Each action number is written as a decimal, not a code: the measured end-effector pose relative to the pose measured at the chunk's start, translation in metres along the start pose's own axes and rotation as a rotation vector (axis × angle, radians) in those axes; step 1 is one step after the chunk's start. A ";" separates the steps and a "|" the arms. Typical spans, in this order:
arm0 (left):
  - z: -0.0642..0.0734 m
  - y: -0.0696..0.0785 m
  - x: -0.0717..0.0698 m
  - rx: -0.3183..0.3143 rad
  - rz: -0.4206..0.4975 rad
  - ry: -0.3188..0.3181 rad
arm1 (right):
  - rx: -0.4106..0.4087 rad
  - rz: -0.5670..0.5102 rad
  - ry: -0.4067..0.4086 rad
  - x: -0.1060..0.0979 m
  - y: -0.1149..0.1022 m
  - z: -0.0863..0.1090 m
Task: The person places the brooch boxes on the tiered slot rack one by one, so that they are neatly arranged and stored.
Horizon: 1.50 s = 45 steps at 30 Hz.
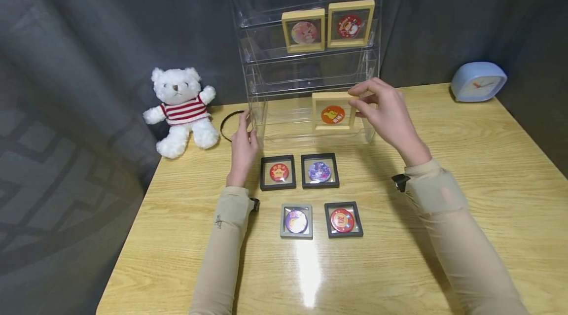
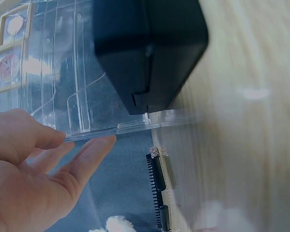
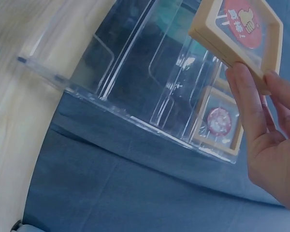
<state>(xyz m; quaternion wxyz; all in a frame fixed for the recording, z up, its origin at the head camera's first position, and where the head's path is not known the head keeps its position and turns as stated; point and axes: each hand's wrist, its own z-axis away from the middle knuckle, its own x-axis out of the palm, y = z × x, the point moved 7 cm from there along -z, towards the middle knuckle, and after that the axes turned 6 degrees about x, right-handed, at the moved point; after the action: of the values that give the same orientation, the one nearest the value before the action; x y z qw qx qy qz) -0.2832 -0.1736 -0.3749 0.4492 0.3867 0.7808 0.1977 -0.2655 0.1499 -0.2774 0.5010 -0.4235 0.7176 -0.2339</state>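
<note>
Dark curtain as bkgd, wood-grain table below. Wood-tone frame w/ an orange thumbs-up badge is upright at the rack's lower front, toward its R side; can't tell if its bottom edge touches a shelf. R hand pinches it narrowly, thumb + fingers at the upper R corner. Prob. light & stiff; rim likely gives decent friction, but the clear pane looks slick, easy to smudge or dent, so best hold = rim only, ideally the side edges or top, w/ fingers off the window. A one-corner pinch might let it swivel. Rack itself is clear plastic, prob. rigid but light, so apt to slide or scratch if knocked. L hand has fingers loosely extended, tips touching the rack's L edge, nothing held. Higher up, 2 similar frames stand side by side: pink-badge one, red-badge one. Flat on the table in front: star-badge frame, purple-badge frame, gray frame, dark frame. Farther out, L side: black toothed band, then white bear in a striped top; far R, blue clock.
</note>
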 end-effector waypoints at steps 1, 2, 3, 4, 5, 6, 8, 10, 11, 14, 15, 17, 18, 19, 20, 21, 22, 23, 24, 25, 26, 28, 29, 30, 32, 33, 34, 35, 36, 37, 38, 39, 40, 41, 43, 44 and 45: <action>0.000 0.000 0.000 0.001 -0.004 -0.001 | -0.004 -0.003 0.001 0.000 -0.001 -0.001; 0.000 0.000 0.000 0.002 -0.007 -0.001 | -0.009 -0.007 0.002 0.001 -0.003 -0.001; 0.000 0.000 0.000 0.002 -0.008 -0.001 | -0.012 -0.009 0.004 0.001 -0.004 -0.002; 0.000 0.000 0.000 0.001 -0.009 -0.002 | -0.016 -0.009 0.006 0.001 -0.005 -0.002; 0.000 0.000 0.000 0.001 -0.008 -0.003 | -0.018 -0.012 0.007 0.002 -0.007 -0.003; -0.001 0.000 0.000 0.002 -0.008 -0.003 | -0.021 -0.015 0.009 0.002 -0.008 -0.004; -0.001 0.000 0.000 0.002 -0.006 -0.003 | -0.023 -0.019 0.013 0.003 -0.010 -0.005; -0.001 -0.001 0.000 0.002 -0.006 -0.004 | -0.029 -0.021 0.021 0.003 -0.012 -0.007; -0.001 -0.001 0.000 0.002 -0.006 -0.005 | -0.031 -0.022 0.024 0.003 -0.013 -0.008; -0.001 -0.002 0.000 0.003 -0.006 -0.006 | -0.040 -0.021 0.032 0.004 -0.017 -0.011; -0.001 -0.002 0.000 0.003 -0.008 -0.005 | -0.044 -0.019 0.034 0.004 -0.018 -0.011; -0.001 -0.001 0.000 0.008 -0.013 -0.003 | -0.048 -0.021 0.037 0.005 -0.021 -0.013; -0.001 -0.001 0.000 0.010 -0.014 -0.002 | -0.050 -0.021 0.041 0.005 -0.023 -0.013; -0.001 0.000 0.000 0.014 -0.017 -0.001 | -0.055 -0.018 0.046 0.005 -0.024 -0.014; -0.001 0.000 0.000 0.016 -0.019 0.000 | -0.059 -0.016 0.050 0.005 -0.026 -0.015; -0.001 0.000 0.000 0.019 -0.018 0.000 | -0.061 -0.015 0.054 0.004 -0.027 -0.016; -0.001 0.000 0.000 0.021 -0.017 0.001 | -0.065 -0.014 0.058 0.004 -0.028 -0.017; -0.001 0.000 0.000 0.023 -0.016 0.002 | -0.068 -0.011 0.062 0.004 -0.029 -0.018; -0.001 0.000 0.000 0.025 -0.015 0.002 | -0.073 -0.006 0.067 0.004 -0.030 -0.019; -0.001 0.000 0.000 0.026 -0.015 0.002 | -0.077 -0.004 0.069 0.004 -0.031 -0.020; -0.001 0.000 -0.001 0.024 -0.014 0.001 | -0.077 -0.005 0.070 0.005 -0.032 -0.021; -0.001 -0.001 -0.001 0.026 -0.017 0.001 | -0.082 -0.009 0.072 0.005 -0.035 -0.024; -0.001 -0.001 -0.001 0.026 -0.016 0.001 | -0.081 -0.015 0.070 0.005 -0.036 -0.025; -0.001 -0.001 -0.001 0.026 -0.018 0.000 | -0.082 -0.021 0.069 0.006 -0.037 -0.026; 0.000 0.000 -0.001 0.026 -0.021 -0.001 | -0.085 -0.026 0.068 0.006 -0.040 -0.029; 0.000 0.000 -0.001 0.029 -0.023 -0.001 | -0.085 -0.028 0.068 0.007 -0.041 -0.031; 0.000 0.000 -0.001 0.030 -0.023 0.000 | -0.084 -0.031 0.067 0.007 -0.042 -0.032; 0.000 0.001 -0.001 0.032 -0.021 0.000 | -0.085 -0.030 0.069 0.008 -0.043 -0.034; 0.000 0.002 -0.002 0.034 -0.023 0.000 | -0.086 -0.027 0.071 0.008 -0.045 -0.036; 0.000 0.002 -0.002 0.035 -0.023 0.000 | -0.086 -0.027 0.070 0.009 -0.046 -0.038; 0.000 0.003 -0.002 0.035 -0.023 0.001 | -0.085 -0.031 0.070 0.010 -0.047 -0.040; 0.000 0.003 -0.002 0.036 -0.020 0.003 | -0.086 -0.029 0.070 0.011 -0.048 -0.042; 0.000 0.003 -0.002 0.036 -0.015 0.003 | -0.089 -0.028 0.070 0.011 -0.050 -0.044; 0.000 0.003 -0.001 0.037 -0.013 0.003 | -0.096 -0.021 0.073 0.012 -0.052 -0.046; 0.000 0.003 -0.001 0.039 -0.010 0.005 | -0.103 -0.016 0.076 0.013 -0.055 -0.050; 0.000 0.003 -0.001 0.040 -0.008 0.006 | -0.108 -0.009 0.079 0.014 -0.057 -0.053; 0.001 0.003 0.000 0.042 -0.006 0.006 | -0.107 -0.007 0.078 0.015 -0.059 -0.055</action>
<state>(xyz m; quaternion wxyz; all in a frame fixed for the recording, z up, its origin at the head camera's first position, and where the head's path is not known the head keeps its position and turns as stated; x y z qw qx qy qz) -0.2813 -0.1721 -0.3730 0.4391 0.3930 0.7874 0.1810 -0.2957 0.1010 -0.2191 0.4483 -0.4427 0.7467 -0.2134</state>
